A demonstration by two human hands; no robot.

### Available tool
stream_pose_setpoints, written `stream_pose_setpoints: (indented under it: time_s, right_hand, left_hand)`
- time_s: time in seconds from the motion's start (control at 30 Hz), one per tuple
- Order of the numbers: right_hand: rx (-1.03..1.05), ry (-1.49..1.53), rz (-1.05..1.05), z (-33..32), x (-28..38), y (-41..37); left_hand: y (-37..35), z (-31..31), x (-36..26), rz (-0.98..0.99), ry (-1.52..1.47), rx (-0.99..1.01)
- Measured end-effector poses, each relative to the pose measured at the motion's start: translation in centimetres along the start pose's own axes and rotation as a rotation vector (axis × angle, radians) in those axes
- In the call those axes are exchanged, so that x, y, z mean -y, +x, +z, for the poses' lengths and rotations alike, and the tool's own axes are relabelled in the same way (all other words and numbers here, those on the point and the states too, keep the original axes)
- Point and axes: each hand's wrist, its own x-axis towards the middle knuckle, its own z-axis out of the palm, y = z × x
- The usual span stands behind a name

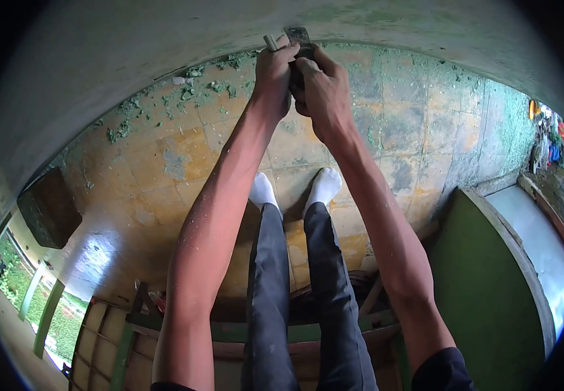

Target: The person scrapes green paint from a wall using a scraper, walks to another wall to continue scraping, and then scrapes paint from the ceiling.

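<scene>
Both my hands are raised in front of me at the wall (386,23). My right hand (326,88) is wrapped round a dark scraper (297,34), its flat blade against the wall surface. Pressed close beside it, my left hand (273,75) is closed on the same scraper, near the blade. A pale, short rod end (270,42) sticks out at the fingers of my left hand; what it belongs to is hidden. The scraper's handle is mostly covered by my fingers.
Green paint flakes (122,130) litter the worn tile floor (223,140) along the wall. A dark box-like block (50,207) stands at left. A green panel (490,280) is at right, with colourful clutter (552,137) beyond. Wooden framing (223,332) lies behind my legs.
</scene>
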Motion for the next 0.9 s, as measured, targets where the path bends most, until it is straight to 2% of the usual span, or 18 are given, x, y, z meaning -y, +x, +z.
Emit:
stream_pose_setpoints:
  time_s: [0.07,0.13,0.17,0.23,0.33,0.4,0.47,0.5,0.57,0.67,0.8,0.87,0.9]
  right_hand:
    - [0.008,0.004,0.025,0.1,-1.9,1.6]
    - [-0.016,-0.162,-0.15,1.0,-1.6,2.7]
    - [0.043,-0.04,-0.009,0.3,-1.4,2.4]
    - [0.046,-0.039,-0.026,0.1,-0.6,1.0]
    - [0.024,-0.074,-0.062,0.9,-2.6,2.4]
    - [0.004,-0.12,-0.097,0.8,-3.0,2.8]
    - [0.023,-0.025,-0.005,0.3,-0.7,0.4]
    - [0.021,0.0,0.009,-0.1,-0.1,0.0]
    - [0.02,-0.019,0.027,-0.1,-1.4,1.2]
    - [0.06,-0.039,-0.019,-0.4,-2.3,2.6]
    - [0.045,0.01,0.015,-0.9,-1.0,0.4]
    - [0.027,-0.057,-0.028,-1.0,-3.0,1.8]
    - [0.05,-0.104,-0.02,-0.9,-2.9,2.0]
  left_hand:
    - [1.1,-0.6,1.3,-0.001,-0.049,-0.085]
    - [1.8,-1.0,1.4,0.064,-0.077,-0.077]
    - [1.9,-1.7,1.1,0.051,-0.079,-0.028]
    - [0.6,-1.0,0.1,-0.015,-0.077,0.013]
    - [1.6,-2.1,1.4,-0.015,0.013,-0.012]
    - [2.1,-1.9,1.7,0.005,-0.038,-0.025]
    - [0.7,-0.3,0.6,0.054,-0.017,-0.06]
    - [0.2,-0.2,-0.1,-0.04,0.062,-0.06]
    - [1.3,-1.1,0.8,-0.063,0.058,-0.049]
    - [2.0,-1.0,1.2,-0.061,0.057,-0.058]
    - [0.4,-0.1,0.3,-0.075,0.092,-0.078]
    - [1.4,-1.0,1.1,-0.135,0.165,-0.086]
    - [1.6,-0.7,1.6,-0.102,0.15,-0.11]
